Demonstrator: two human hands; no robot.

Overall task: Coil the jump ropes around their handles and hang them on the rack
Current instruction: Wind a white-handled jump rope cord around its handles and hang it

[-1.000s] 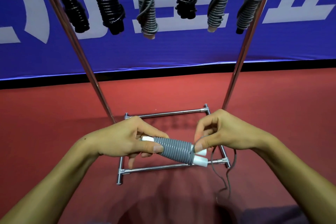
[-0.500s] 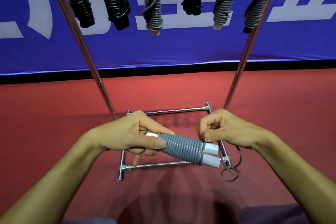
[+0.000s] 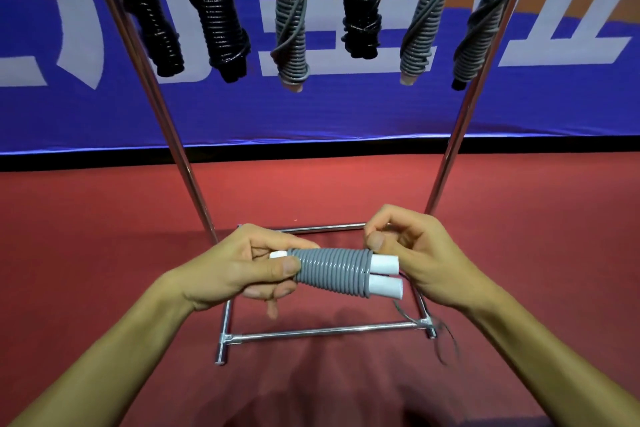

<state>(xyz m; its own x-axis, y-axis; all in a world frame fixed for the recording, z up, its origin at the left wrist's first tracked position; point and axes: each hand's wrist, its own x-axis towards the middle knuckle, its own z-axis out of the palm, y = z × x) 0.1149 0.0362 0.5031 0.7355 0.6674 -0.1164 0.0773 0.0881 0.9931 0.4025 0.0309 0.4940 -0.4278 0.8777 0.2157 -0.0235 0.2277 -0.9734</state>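
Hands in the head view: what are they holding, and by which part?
The left hand grips the grey-coiled jump rope at the left end of its paired white handles. The right hand pinches the rope's loose strand just above the right end of the coil.

A grey rope is seen coiled in ribbed turns over white handles; black and grey bundles are hung far off — against a blue banner lettered white; the floor is red; the rack is chrome.

A red floor carries the chrome rack, its rectangular base resting flat; a thin dark cord seems to trail beside its right corner.
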